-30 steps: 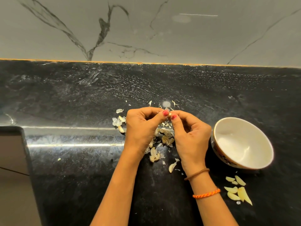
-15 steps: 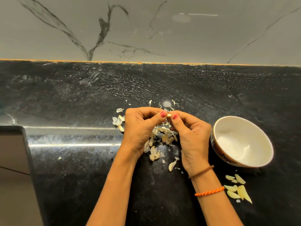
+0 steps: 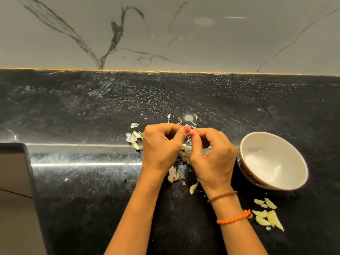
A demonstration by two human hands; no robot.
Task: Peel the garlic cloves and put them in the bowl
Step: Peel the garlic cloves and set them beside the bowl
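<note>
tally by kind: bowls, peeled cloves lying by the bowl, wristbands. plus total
Bowl: 1, nothing visible inside
Peeled cloves on the counter near the bowl: about 6, some overlap
Wristbands: 2, both on the right wrist, one brown, one orange
Total: about 9
Skins and cloves under the hands are too jumbled to count.

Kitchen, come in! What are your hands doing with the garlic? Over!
Left hand and right hand both pinching one garlic clove, mid-peel. Bowl looks empty; peeled cloves lie beside it. Nothing blocking.
</note>
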